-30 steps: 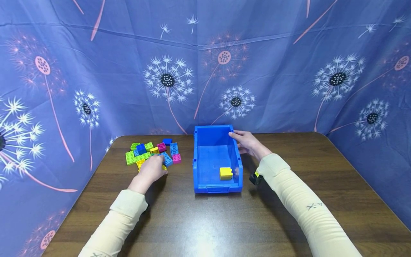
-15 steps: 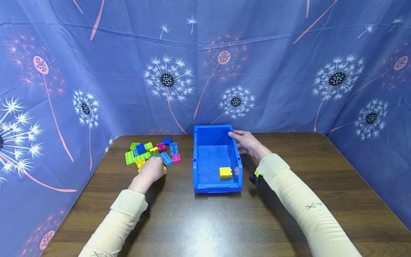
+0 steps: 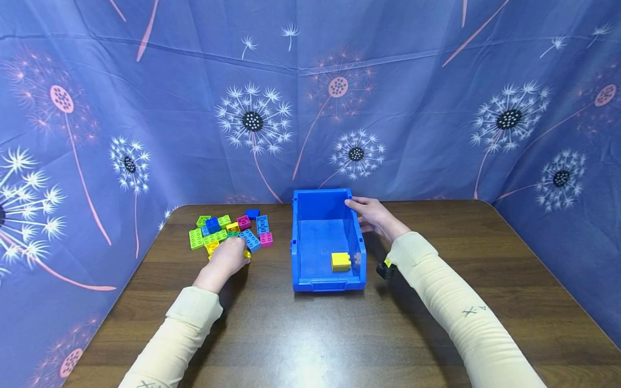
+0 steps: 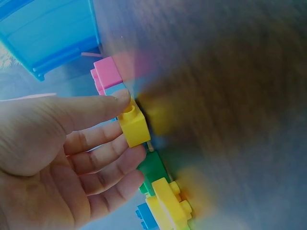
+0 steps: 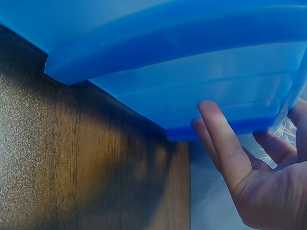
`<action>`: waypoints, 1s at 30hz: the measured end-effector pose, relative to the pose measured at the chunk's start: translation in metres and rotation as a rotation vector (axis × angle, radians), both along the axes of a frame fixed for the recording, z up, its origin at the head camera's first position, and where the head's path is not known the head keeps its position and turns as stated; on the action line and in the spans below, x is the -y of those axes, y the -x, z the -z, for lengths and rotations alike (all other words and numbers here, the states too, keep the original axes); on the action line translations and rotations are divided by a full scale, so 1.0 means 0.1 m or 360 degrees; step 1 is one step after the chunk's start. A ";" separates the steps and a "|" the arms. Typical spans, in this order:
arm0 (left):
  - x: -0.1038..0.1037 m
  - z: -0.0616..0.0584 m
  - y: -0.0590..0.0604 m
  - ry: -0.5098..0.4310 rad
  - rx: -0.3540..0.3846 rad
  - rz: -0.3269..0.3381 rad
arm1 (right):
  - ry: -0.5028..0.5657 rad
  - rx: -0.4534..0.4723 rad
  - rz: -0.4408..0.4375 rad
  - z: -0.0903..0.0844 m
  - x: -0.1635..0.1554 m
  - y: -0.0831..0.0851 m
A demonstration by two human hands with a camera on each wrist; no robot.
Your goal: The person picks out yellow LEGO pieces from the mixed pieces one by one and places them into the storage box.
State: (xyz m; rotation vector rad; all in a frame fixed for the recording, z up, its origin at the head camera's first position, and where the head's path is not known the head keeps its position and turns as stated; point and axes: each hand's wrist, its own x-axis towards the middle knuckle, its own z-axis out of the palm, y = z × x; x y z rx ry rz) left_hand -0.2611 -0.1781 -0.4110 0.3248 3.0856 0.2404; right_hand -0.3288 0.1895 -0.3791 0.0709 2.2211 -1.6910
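Left hand point(image 4: 62, 153) pinches a small yellow brick point(image 4: 134, 125) with one round bump on top. Right hand point(image 3: 375, 217) holds the blue bin point(image 3: 327, 269) wall, fingers relaxed.

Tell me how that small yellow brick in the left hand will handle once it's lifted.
The yellow brick looks like rigid moulded plastic, so probably stiff and light. Its flat faces suggest it won't roll. The left hand pinches it only between thumb tip and fingers, and the glossy surface might let it slip.
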 end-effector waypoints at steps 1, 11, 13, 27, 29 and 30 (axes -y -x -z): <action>0.00 0.00 0.00 -0.0003 -0.0004 0.0000 | 0.0001 0.0002 0.0000 0.00 0.00 0.00; 0.00 -0.06 -0.01 -0.0017 -0.0033 0.0018 | -0.0005 0.0016 -0.0001 0.01 -0.01 0.01; -0.01 -0.07 -0.02 -0.0018 -0.0037 0.0017 | -0.0010 0.0020 -0.0001 0.01 -0.01 0.01; -0.09 -0.18 -0.08 -0.0062 -0.0129 0.0044 | -0.0015 0.0021 0.0002 0.01 0.00 0.01; -0.10 -0.21 -0.09 -0.0070 -0.0165 0.0051 | -0.0028 0.0022 0.0012 0.00 0.01 0.01; -0.10 -0.22 -0.09 -0.0073 -0.0182 0.0054 | -0.0035 0.0016 0.0006 0.00 0.01 0.01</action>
